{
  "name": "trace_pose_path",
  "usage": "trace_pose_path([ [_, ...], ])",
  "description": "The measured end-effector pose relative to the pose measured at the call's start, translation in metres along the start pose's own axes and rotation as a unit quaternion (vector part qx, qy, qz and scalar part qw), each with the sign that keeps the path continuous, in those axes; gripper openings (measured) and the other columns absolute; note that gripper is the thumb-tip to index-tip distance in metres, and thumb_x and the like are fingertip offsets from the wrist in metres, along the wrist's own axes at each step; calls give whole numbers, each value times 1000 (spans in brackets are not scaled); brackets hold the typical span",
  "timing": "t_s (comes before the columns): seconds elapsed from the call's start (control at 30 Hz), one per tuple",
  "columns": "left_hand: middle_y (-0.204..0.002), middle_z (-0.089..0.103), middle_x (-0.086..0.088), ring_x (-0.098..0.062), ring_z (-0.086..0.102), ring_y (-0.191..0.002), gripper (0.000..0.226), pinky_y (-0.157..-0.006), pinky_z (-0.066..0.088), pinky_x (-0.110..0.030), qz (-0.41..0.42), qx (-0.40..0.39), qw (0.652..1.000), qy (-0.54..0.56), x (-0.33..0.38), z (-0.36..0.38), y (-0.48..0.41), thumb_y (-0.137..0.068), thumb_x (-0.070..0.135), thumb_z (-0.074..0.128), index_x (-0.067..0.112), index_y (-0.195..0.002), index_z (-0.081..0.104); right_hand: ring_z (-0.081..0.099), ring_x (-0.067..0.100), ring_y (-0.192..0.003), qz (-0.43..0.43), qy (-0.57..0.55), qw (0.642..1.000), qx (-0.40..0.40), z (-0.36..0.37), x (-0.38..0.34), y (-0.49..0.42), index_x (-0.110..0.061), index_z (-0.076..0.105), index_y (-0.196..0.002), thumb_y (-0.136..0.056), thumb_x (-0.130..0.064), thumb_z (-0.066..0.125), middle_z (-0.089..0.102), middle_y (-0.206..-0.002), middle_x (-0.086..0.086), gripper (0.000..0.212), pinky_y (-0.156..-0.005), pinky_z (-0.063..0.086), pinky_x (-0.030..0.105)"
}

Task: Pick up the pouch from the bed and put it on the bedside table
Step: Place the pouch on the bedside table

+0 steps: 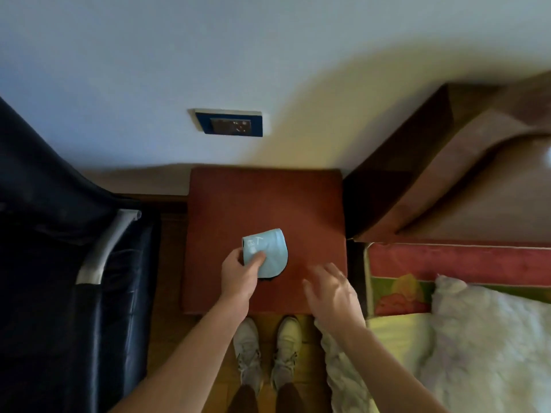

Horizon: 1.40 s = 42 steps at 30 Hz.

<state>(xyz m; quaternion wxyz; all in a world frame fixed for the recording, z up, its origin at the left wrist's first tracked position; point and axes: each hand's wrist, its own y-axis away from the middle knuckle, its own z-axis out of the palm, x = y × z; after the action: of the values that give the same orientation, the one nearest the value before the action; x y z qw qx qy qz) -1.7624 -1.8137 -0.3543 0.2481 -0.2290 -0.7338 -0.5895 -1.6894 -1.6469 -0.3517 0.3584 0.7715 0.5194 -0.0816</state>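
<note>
A light blue pouch (269, 251) with a dark edge is over the red-brown top of the bedside table (268, 201), near its front half. My left hand (240, 277) grips the pouch's near left corner, thumb on top. Whether the pouch rests on the table or hovers just above it I cannot tell. My right hand (331, 290) is to the right of the pouch, fingers spread, holding nothing, over the table's front right corner. The bed (465, 332) lies at the right.
A dark sofa with a metal tube frame (101, 248) stands left of the table. The wooden headboard (432, 180) rises at the right. A wall socket (229, 123) sits above the table. My shoes (268, 350) stand on the wooden floor in front of the table.
</note>
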Motion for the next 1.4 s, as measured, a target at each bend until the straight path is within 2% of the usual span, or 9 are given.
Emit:
trace_pose_path([
  [0.17,-91,68,0,-21,67,-88,15,-71,52,-34,50,24,996,-64,-27,9,-48,-84,21,73,15,-94,65,45,32,-143,-74,79,994,8,61,49,-8,-13,49,-146,-94,-29,59,52,-151,10,55,-112,46,47],
  [0.4,-95,69,-1,-18,66,-83,29,-55,45,-18,119,65,968,-210,-43,18,-71,-83,30,74,11,-104,66,39,31,-148,-99,133,986,24,91,68,-10,-12,47,-148,-97,-40,39,44,-159,9,58,-114,44,47],
  [0.5,-100,69,-6,-21,66,-86,33,-66,49,-23,174,60,939,-290,-52,17,-73,-84,30,73,9,-107,62,37,30,-148,-100,143,984,21,96,72,-11,-13,47,-148,-97,-41,39,42,-160,7,58,-112,46,48],
  [0.6,-118,59,-17,-27,59,-105,56,-84,49,-31,286,67,873,-390,-71,9,-65,-85,28,74,3,-130,52,32,28,-151,-102,151,983,18,100,75,-11,-15,43,-151,-99,-43,37,37,-163,7,59,-116,41,46],
  [0.7,-137,49,-15,-27,52,-120,50,-92,53,-40,403,32,767,-498,-87,-7,-44,-94,31,60,8,-137,49,25,27,-154,-104,166,981,15,103,77,-10,-16,36,-154,-100,-45,36,29,-166,5,61,-120,34,44],
  [0.77,-154,37,-11,-24,41,-139,55,-103,46,-40,429,-37,694,-577,-99,-17,-35,-98,38,47,12,-147,40,22,27,-154,-106,174,979,14,105,79,-9,-16,33,-156,-100,-44,39,27,-167,6,62,-121,32,45],
  [0.87,-167,10,-4,-17,15,-152,69,-118,29,-42,408,-87,646,-640,-112,-27,-35,-100,47,36,15,-157,15,16,26,-156,-102,190,976,6,111,83,-9,-16,25,-158,-101,-46,39,20,-169,6,66,-124,28,45],
  [0.93,-168,2,-1,-15,9,-152,71,-119,27,-44,395,-90,636,-657,-112,-27,-40,-99,50,33,17,-157,9,14,26,-156,-99,198,975,8,114,84,-8,-17,21,-159,-101,-49,37,17,-170,5,68,-124,26,45],
  [1.4,-168,-3,-2,-17,3,-153,76,-121,23,-43,379,-74,630,-674,-81,0,-59,-98,53,34,17,-157,4,11,25,-157,-109,232,967,3,114,86,-9,-17,15,-160,-101,-56,34,12,-170,5,73,-125,18,42],
])
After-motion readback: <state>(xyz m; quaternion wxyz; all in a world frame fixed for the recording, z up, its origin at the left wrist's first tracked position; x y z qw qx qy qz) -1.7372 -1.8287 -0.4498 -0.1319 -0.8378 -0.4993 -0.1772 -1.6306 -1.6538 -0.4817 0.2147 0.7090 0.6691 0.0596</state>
